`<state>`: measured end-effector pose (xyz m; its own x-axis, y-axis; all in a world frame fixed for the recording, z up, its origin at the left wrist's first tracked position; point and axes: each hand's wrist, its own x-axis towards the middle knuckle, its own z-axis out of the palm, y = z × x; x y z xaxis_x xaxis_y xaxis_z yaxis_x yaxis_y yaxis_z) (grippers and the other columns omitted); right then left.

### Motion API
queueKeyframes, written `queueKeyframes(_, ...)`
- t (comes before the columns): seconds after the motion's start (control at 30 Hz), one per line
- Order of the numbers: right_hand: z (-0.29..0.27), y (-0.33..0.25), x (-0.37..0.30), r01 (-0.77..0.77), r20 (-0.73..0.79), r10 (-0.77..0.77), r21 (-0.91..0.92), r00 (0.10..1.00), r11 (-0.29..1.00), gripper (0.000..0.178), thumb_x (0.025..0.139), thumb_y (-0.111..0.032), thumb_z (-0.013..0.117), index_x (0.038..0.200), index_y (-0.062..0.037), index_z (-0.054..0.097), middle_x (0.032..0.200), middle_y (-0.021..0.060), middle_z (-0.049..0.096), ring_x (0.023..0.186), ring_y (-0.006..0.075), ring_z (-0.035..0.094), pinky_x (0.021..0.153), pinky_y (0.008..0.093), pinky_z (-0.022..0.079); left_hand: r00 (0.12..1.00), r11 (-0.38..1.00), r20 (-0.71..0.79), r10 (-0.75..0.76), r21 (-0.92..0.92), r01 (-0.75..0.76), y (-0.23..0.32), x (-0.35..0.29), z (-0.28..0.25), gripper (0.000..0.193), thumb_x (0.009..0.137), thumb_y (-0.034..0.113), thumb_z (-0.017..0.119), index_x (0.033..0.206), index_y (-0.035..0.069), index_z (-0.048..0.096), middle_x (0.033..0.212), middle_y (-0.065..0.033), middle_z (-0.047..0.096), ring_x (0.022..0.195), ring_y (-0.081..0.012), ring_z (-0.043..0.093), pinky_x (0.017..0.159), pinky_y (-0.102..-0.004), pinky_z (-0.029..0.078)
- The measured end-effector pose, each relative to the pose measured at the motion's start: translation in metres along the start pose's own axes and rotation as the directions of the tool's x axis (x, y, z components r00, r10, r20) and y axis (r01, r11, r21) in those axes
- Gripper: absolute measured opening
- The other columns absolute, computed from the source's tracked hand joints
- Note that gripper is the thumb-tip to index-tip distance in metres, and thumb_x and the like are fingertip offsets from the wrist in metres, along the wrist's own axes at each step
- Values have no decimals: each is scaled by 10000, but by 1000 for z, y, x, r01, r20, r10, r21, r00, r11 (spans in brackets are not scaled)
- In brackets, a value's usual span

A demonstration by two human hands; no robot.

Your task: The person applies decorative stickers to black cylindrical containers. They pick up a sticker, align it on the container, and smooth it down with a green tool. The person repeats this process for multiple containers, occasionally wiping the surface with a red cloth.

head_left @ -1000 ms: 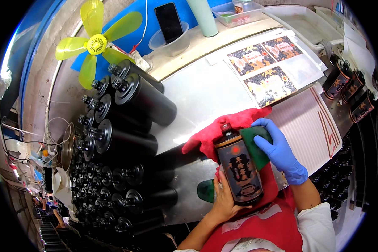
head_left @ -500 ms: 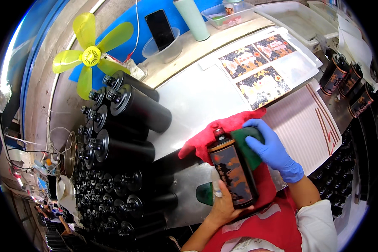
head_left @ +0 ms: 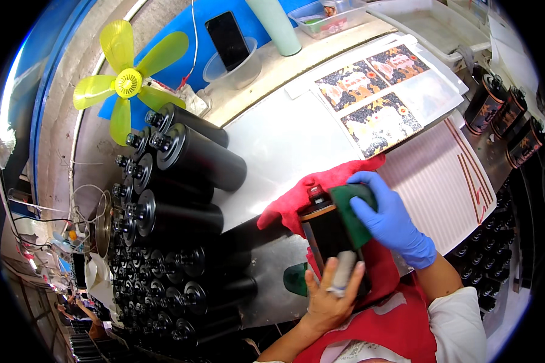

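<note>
A black bottle (head_left: 330,236) with a gold band near its shoulder and a small capped neck lies tilted over a red cloth (head_left: 297,199). Its plain dark side faces up. My left hand (head_left: 336,290), bare but for a pale sleeve on one finger, grips the bottle's lower part, fingers over its surface. In a blue glove, my right hand (head_left: 393,218) is closed on a dark green flat scraper (head_left: 352,212), pressed along the bottle's right side. The scraper's exact kind is unclear. Another dark green piece (head_left: 295,279) lies left of the bottle.
Many plain black bottles (head_left: 206,157) are stacked on the left, below a yellow fan (head_left: 128,83). Patterned transfer sheets (head_left: 378,124) lie on boards beyond my hands. Several decorated bottles (head_left: 486,106) stand at right. A phone (head_left: 227,39) leans in a clear tub (head_left: 248,69).
The bottle has turned about its length, so its patterned side has gone from view. My left hand has moved from its left edge to over its lower face. The right hand still holds the scraper.
</note>
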<state>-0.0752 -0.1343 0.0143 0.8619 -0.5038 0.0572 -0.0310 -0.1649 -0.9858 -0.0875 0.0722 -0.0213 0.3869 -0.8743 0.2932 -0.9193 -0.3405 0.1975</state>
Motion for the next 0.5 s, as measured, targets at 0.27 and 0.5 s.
queueKeyframes(0.27, -13, -16, -3, -14, -53, 11, -65, 999, 998, 262, 865, -127, 568, 1109, -49, 513, 984, 168, 625, 884, 291, 639, 749, 363, 498, 991, 994, -130, -16, -114, 2, -12, -28, 8, 1109, 724, 454, 739, 1419, -90, 68, 1400, -379, 232, 1342, -497, 202, 1075, -591, 5)
queueKeyframes(0.5, -2, -17, 0, -65, 89, 70, -61, 993, 996, 261, 868, -133, 559, 1111, -50, 514, 975, 155, 629, 874, 304, 645, 737, 352, 506, 994, 974, -51, -92, -212, 79, -5, -11, 7, 1166, 704, 533, 727, 1403, -129, 69, 1350, -407, 276, 1253, -541, 329, 1046, -600, 184)
